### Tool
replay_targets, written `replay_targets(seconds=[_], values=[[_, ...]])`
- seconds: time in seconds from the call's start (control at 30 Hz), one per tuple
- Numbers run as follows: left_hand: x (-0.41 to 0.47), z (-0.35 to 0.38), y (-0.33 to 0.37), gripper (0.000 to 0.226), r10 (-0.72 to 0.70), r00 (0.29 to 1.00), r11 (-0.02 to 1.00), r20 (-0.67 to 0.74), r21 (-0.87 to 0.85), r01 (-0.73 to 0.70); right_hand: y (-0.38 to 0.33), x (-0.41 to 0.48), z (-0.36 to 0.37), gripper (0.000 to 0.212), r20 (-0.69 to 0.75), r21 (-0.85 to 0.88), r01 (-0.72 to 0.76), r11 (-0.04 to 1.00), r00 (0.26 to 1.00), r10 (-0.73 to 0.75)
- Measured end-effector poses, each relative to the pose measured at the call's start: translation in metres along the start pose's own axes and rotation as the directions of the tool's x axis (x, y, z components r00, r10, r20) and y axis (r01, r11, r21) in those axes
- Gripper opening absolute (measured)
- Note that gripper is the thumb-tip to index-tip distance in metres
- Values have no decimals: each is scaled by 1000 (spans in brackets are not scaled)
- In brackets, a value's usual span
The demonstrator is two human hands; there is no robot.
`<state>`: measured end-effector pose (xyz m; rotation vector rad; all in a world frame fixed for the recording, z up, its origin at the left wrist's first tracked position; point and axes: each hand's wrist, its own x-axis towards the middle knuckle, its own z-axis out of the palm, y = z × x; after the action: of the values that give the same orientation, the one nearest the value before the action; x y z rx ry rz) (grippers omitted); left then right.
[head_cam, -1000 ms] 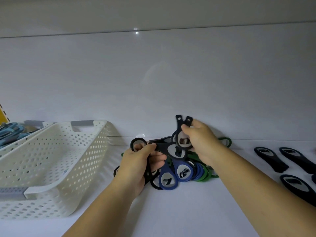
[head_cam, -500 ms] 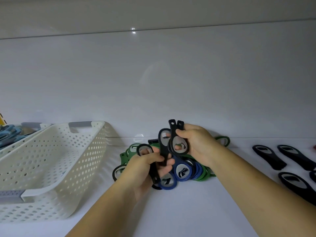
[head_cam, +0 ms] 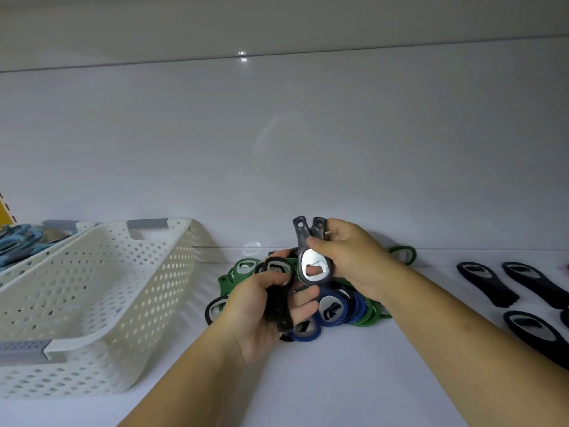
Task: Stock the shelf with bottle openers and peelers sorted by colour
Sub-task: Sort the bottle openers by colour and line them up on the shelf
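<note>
Black bottle openers (head_cam: 314, 266) stand nearly upright in the right hand (head_cam: 354, 260). Thumb and fingers pinch them, with the handle ends fanned up toward the back wall and the metal head low. The left hand (head_cam: 255, 318) grips a second black bundle (head_cam: 278, 300), heads pointing away from the person. Both hover over a green-and-blue opener pile (head_cam: 335, 308) on the shelf (head_cam: 369, 380). A white basket (head_cam: 92, 272) sits to the left, and laid-out black openers (head_cam: 486, 283) lie to the right.

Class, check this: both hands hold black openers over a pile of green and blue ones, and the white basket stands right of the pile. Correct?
No. The head view shows the basket left of the pile, not right. The left hand and right hand do hold black openers over it.
</note>
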<state>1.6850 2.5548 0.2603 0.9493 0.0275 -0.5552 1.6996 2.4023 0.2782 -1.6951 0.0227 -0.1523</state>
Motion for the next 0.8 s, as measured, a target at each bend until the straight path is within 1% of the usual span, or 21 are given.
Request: replay_targets(seconds=[0.07, 0.1, 0.17, 0.23, 0.27, 0.33, 0.37, 0.43, 0.5, 0.63, 0.73, 0.8], values=[[2, -3, 1, 29, 8, 1000, 996, -2, -85, -8, -1, -1, 1, 8, -34, 16, 39, 999, 999, -38], [2, -4, 2, 24, -3, 1000, 994, -5, -112, 2, -3, -2, 1, 9, -36, 35, 71, 997, 997, -70], [3, -3, 1, 12, -45, 999, 988, -26, -148, 41, -6, -5, 3, 10, -48, 38, 181, 983, 983, -180], [6, -4, -1, 27, -83, 996, 978, -16, -192, 79, -10, -10, 7, 17, -44, 8, 286, 958, 957, -286], [7, -5, 0, 36, -91, 996, 971, 9, -220, 91, -11, -13, 9, 20, -24, -12, 315, 949, 949, -315], [7, -5, 2, 56, -84, 992, 958, 91, -266, 105, -13, -19, 13, 23, 48, -35, 325, 945, 945, -323], [7, -7, 4, 60, -67, 991, 951, 119, -293, 100, -14, -21, 16, 24, 84, -50, 320, 946, 945, -315], [8, -11, 6, 61, -38, 993, 936, 116, -344, 76, -13, -26, 21, 25, 123, -112, 317, 942, 945, -303], [9, -12, 6, 62, -36, 991, 921, 130, -380, 84, -11, -29, 25, 27, 121, -179, 343, 922, 938, -325], [8, -14, 3, 73, -7, 987, 927, 158, -370, 65, -4, -31, 30, 29, 149, -253, 400, 881, 916, -373], [10, -18, 2, 71, -5, 988, 932, 151, -358, 59, 0, -32, 31, 25, 195, -337, 429, 838, 903, -383], [11, -19, 3, 55, 23, 990, 940, 141, -339, 26, 0, -31, 31, 22, 229, -416, 482, 771, 876, -424]])
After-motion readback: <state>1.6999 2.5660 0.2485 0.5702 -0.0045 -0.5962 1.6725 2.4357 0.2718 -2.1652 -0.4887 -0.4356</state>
